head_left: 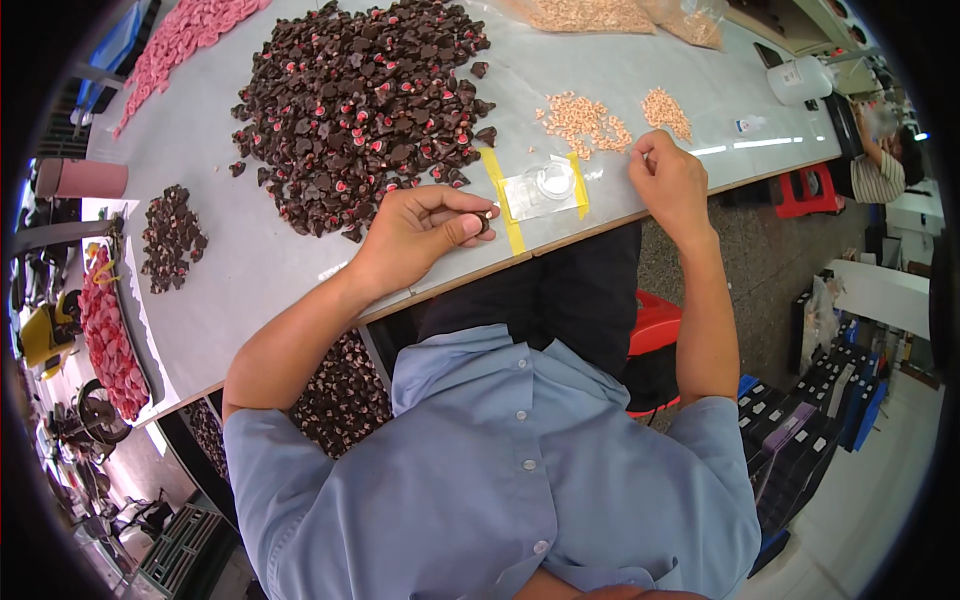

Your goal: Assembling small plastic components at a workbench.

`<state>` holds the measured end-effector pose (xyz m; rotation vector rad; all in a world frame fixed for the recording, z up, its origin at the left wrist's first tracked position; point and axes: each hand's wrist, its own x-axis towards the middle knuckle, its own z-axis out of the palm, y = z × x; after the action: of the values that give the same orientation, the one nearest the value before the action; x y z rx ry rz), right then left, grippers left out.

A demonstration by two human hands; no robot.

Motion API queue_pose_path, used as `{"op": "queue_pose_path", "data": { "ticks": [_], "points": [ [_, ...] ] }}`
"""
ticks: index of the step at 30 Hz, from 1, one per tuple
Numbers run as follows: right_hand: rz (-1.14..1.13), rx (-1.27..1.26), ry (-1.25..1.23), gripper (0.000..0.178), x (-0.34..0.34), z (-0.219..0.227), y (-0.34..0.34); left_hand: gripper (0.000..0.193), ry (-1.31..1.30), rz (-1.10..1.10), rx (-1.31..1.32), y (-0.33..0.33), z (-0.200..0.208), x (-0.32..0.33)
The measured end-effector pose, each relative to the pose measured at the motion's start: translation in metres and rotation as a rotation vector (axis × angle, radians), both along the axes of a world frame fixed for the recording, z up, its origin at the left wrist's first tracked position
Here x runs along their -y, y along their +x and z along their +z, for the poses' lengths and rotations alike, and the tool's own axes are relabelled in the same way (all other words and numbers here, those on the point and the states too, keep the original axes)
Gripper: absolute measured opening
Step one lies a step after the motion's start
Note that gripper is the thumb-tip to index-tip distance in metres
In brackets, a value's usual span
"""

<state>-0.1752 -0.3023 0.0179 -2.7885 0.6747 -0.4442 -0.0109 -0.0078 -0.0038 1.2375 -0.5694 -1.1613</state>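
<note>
My left hand [420,232] pinches a small dark brown piece [484,222] between thumb and fingers, just left of the yellow tape [503,205]. My right hand [672,188] is closed in a pinch by the near edge of a small heap of beige bits [664,108]; whatever its fingertips hold is too small to make out. Left of that heap lies a wider scatter of beige bits [585,124]. Between my hands, a clear sheet [525,198] is taped to the table, with a round transparent dish [556,181] on it.
A large pile of dark brown pieces [350,110], many with red-and-white spots, covers the table's middle left. A smaller dark pile [172,238] sits farther left. Pink pieces [185,45] and bags of beige bits [590,14] lie behind. A white bottle [800,80] stands far right.
</note>
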Motion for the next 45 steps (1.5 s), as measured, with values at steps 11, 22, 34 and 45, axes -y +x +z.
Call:
{"op": "queue_pose_path", "data": {
  "ticks": [11,22,34,45],
  "points": [
    [0.015,0.422,0.416,0.009,-0.045,-0.003,-0.023,0.027,0.060,-0.118,-0.132,0.007,0.009,-0.002],
    [0.466,0.393,0.479,0.020,-0.138,0.008,0.004,0.027,0.188,-0.293,-0.176,0.012,0.015,-0.005],
    [0.475,0.399,0.104,0.023,-0.164,0.011,0.005,0.022,0.144,-0.266,-0.159,0.010,0.015,-0.005],
    [0.542,0.135,0.675,0.009,-0.138,0.019,0.005,0.018,0.167,-0.420,-0.099,0.011,0.016,-0.006]
  ]
}}
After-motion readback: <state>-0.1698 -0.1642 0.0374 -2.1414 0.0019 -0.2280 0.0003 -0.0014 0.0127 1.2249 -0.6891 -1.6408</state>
